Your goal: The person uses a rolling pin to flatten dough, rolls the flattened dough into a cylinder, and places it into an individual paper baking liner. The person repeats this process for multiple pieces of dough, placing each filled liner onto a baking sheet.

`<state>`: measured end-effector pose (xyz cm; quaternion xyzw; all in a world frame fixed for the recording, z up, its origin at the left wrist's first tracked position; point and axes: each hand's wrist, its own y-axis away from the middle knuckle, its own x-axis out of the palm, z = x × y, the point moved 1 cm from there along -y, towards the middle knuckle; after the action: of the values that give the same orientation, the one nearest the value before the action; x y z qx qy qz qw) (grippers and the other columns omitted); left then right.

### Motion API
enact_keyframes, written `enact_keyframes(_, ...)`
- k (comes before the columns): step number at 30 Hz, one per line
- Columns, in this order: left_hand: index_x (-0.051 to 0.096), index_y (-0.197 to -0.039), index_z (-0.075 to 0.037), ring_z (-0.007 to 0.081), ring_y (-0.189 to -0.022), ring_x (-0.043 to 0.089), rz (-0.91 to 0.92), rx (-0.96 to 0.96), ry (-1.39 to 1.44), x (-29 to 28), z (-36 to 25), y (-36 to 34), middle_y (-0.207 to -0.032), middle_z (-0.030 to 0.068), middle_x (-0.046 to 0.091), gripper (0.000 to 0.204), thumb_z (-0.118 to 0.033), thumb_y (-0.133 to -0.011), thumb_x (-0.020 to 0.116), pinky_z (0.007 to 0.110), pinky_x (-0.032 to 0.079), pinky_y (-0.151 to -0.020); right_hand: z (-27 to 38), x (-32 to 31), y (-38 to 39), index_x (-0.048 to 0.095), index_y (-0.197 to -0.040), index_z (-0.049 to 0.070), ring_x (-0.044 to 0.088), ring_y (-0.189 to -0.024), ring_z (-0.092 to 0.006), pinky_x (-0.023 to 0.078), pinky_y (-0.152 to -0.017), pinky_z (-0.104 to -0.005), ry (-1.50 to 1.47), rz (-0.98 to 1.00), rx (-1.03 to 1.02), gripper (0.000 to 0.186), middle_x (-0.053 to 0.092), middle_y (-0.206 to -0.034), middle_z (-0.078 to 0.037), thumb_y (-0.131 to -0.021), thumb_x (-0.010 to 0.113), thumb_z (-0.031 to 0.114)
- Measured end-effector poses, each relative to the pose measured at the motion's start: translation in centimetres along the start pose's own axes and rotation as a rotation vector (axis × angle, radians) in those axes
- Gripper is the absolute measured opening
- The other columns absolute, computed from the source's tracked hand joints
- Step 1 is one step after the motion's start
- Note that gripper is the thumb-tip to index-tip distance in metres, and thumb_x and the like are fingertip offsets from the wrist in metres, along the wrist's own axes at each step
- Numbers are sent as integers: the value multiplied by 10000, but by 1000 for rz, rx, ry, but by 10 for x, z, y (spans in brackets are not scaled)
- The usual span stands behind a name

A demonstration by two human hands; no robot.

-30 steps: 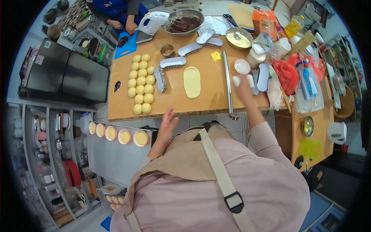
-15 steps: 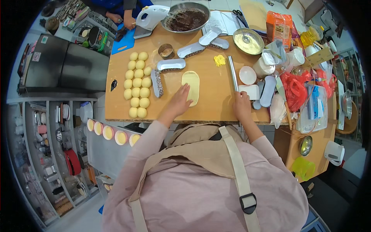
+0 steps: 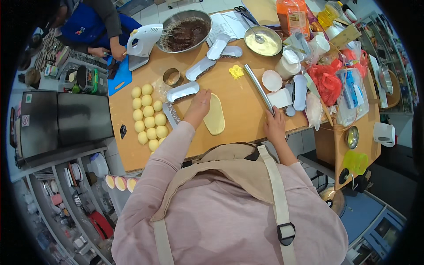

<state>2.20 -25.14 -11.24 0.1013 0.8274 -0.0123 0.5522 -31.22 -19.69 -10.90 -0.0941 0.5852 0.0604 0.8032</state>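
Dough oval [image 3: 215, 115] lies on table [image 3: 238, 108], 8 o'clock of metal rod [image 3: 259, 89], long axis about 12-to-6. Left hand [image 3: 200, 106] at dough's 10 o'clock edge, finger opening unclear. Right hand [image 3: 274, 124] curls round rod's 5 o'clock end.

Bright light; dark, bowed edges

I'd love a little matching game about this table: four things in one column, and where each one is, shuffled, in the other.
Things:
1. Flat dough
2. Metal rod
3. Dark mixture
4. Dough balls

Places:
A. In the right hand
B. Grouped toward the left side of the table
C. At the left hand
D. In a big metal bowl

Right pairs: 1-C, 2-A, 3-D, 4-B
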Motion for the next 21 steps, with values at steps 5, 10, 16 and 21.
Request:
enact_keyframes(5, 596, -1002, 20, 386, -1002, 594, 103, -164, 68, -14, -5, -17, -1040, 206, 625, 272, -125, -780, 658, 446, 493, -849, 10, 3, 0, 559, -1274, 136, 387, -1282, -365, 374, -993, -515, 32, 4, 42, 526, 388, -1426, -152, -761, 676, 135)
enact_keyframes(10, 588, -935, 5, 385, -944, 606, -18, 2, 24, 1, 17, -21, -975, 205, 634, 239, -172, -800, 674, 468, 490, -819, 12, 9, -3, 567, -1282, 145, 388, -1290, -366, 372, -996, -517, 17, 7, 45, 511, 384, -1429, -167, -780, 649, 102)
enact_keyframes(16, 516, -960, -28, 380, -891, 615, -10, 18, 179, -2, 0, -2, -924, 195, 641, 313, -285, -858, 664, 476, 481, -759, -5, 17, 0, 583, -1276, 112, 453, -1220, -405, 391, -1013, -473, -140, 39, 76, 471, 432, -1368, -214, -823, 543, -14)
enact_keyframes(21, 493, -898, -64, 354, -817, 621, -120, 183, 124, -10, -13, 10, -844, 150, 638, 323, -351, -886, 641, 466, 481, -676, 2, 15, 5, 579, -1278, 108, 452, -1209, -403, 398, -1004, -474, -124, 9, 45, 475, 429, -1369, -202, -821, 543, -14)
